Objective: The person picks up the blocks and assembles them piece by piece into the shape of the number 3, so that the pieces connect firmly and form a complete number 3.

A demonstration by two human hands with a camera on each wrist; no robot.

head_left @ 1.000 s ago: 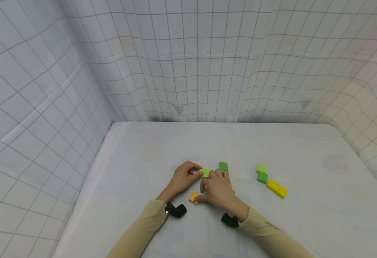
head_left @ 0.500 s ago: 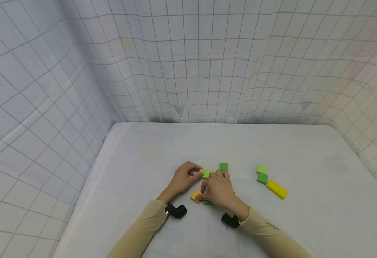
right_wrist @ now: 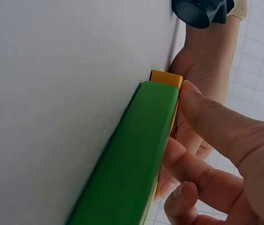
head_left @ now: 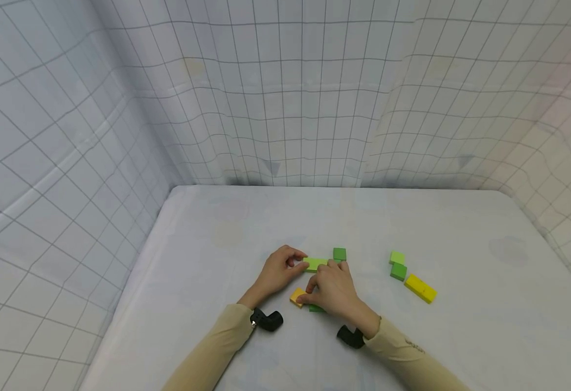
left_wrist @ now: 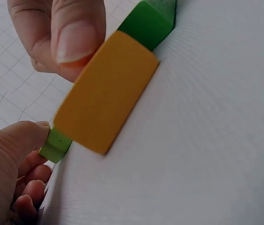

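In the head view my left hand (head_left: 277, 269) is at the left end of a light green block (head_left: 315, 264), pinching it between thumb and fingers. My right hand (head_left: 334, 289) arches over the blocks just nearer to me. Its thumb and a finger pinch an orange block (head_left: 296, 297), seen large in the left wrist view. Beside the orange block lies a dark green block (head_left: 317, 308), partly covered by the right hand. The right wrist view shows this green block (right_wrist: 127, 150) stretched along the orange one. Another green block (head_left: 339, 253) sits just beyond the right fingers.
Off to the right on the white table (head_left: 471, 326) lie a small light green block (head_left: 397, 258), a dark green block (head_left: 399, 271) touching it, and a long yellow block (head_left: 420, 288). Gridded cloth walls (head_left: 324, 108) enclose the table's back and sides.
The orange block has shifted slightly right with the right thumb, towards the dark green block. More of the light green block's right part shows. The left hand has stayed almost still.
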